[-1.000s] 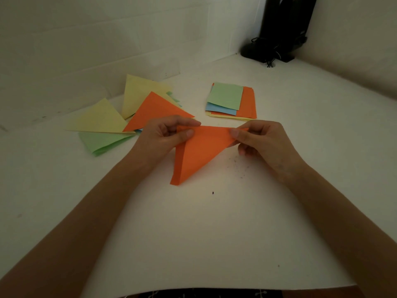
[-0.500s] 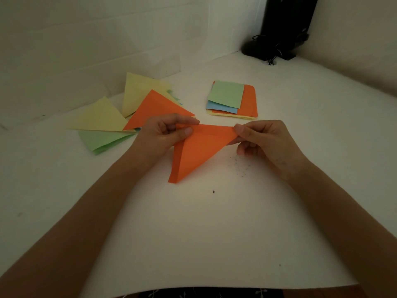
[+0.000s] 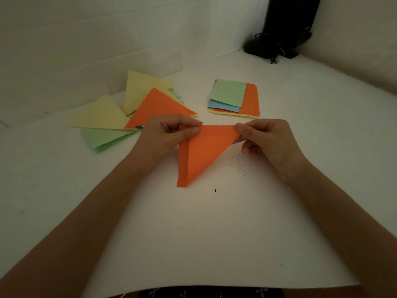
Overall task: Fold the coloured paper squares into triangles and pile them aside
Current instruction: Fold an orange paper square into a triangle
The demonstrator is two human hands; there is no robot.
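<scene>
Orange triangle point(image 3: 205, 151) lies mid-table point(image 3: 193, 244), tip toward the person, top edge running left-right. Left hand point(image 3: 165, 134) and right hand point(image 3: 268, 138) each pinch a top corner. Bare tabletop nearer; folded pile point(image 3: 133, 112) left, squares point(image 3: 234, 97) behind.

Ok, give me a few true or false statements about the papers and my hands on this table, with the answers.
1. The left hand and right hand both pinch the orange triangle. True.
2. A blue sheet tops the stack of squares. False: a green sheet lies on top.
3. The pile of folded triangles lies left of the stack. True.
4. The orange triangle's tip points away from the person. False: it points toward the person.
</scene>
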